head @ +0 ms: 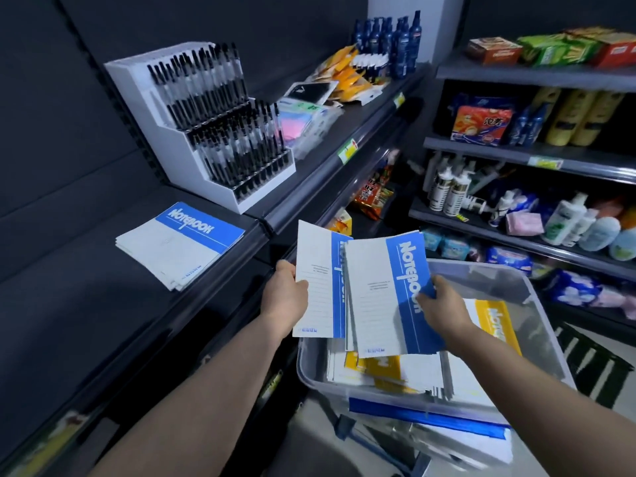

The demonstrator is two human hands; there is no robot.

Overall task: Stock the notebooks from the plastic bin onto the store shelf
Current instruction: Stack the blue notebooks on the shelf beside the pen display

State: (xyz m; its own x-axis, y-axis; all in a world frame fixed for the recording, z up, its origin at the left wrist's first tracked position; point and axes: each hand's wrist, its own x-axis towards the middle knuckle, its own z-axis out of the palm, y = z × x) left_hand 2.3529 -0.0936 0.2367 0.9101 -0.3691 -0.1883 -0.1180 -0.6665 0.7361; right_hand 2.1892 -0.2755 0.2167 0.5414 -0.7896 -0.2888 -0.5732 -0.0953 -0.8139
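Over the plastic bin (531,287) at lower centre, left hand (285,296) fingers pinch one blue notebook (320,280), right hand (444,306) fingers pinch a small bundle (378,297); next, probably, onto the shelf stack (172,249) at centre left

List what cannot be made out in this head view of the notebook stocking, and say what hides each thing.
Head view:
1. Fingers of the left hand: behind its blue notebook.
2. How many notebooks the right hand holds: the bunch overlaps.
3. Plastic bin contents: partly covered by the held notebooks.
4. Price tag print: blurred, too small.
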